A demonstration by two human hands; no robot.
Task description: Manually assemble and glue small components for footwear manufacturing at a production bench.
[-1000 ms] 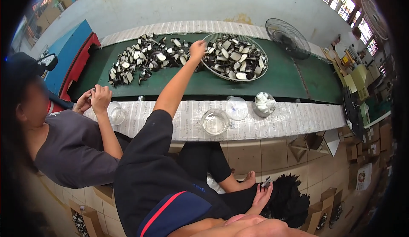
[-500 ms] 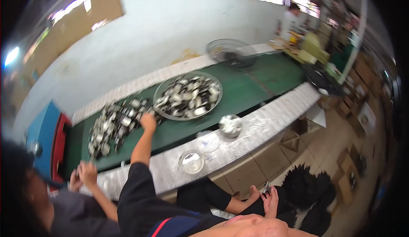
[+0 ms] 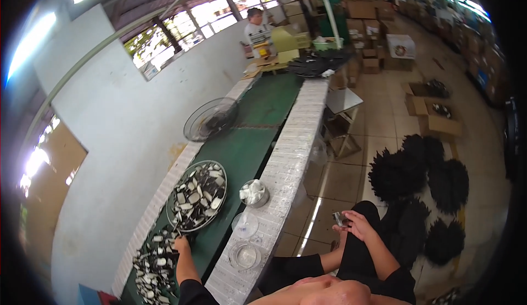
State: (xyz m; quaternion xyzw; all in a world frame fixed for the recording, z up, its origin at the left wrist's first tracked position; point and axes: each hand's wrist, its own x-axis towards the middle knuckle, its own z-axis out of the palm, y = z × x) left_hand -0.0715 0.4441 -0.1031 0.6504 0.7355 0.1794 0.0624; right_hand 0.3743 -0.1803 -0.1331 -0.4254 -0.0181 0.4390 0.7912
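On the green belt a loose pile of small black and white pieces (image 3: pixel 153 275) lies beside a round, see-through basket (image 3: pixel 225 187) heaped with similar pieces. My left hand (image 3: pixel 181 243) is at the pile's edge, just below the basket's rim. Its fingers are drawn together, and what they pinch is too small to name. Above my lap, my right hand (image 3: pixel 359 226) grips a small silvery and dark piece (image 3: pixel 339 219) between thumb and fingers. On the pale ledge stand a bowl (image 3: pixel 259 204) of white bits, a clear round lid (image 3: pixel 245 226) and a clear round dish (image 3: pixel 244 257).
Farther along the green belt (image 3: pixel 269 99) stands another round basket (image 3: pixel 211 119), near the wall. Stools (image 3: pixel 343 101) adjoin the ledge on the right. Black bundles (image 3: pixel 396 174) and open cardboard boxes (image 3: pixel 439 125) lie on the tiled floor. A person (image 3: pixel 256 28) is at the far end.
The view has swung to the right, bringing more floor and boxes into sight. The co-worker on the left is out of view. My left hand stays by the pile; my right still holds the small piece.
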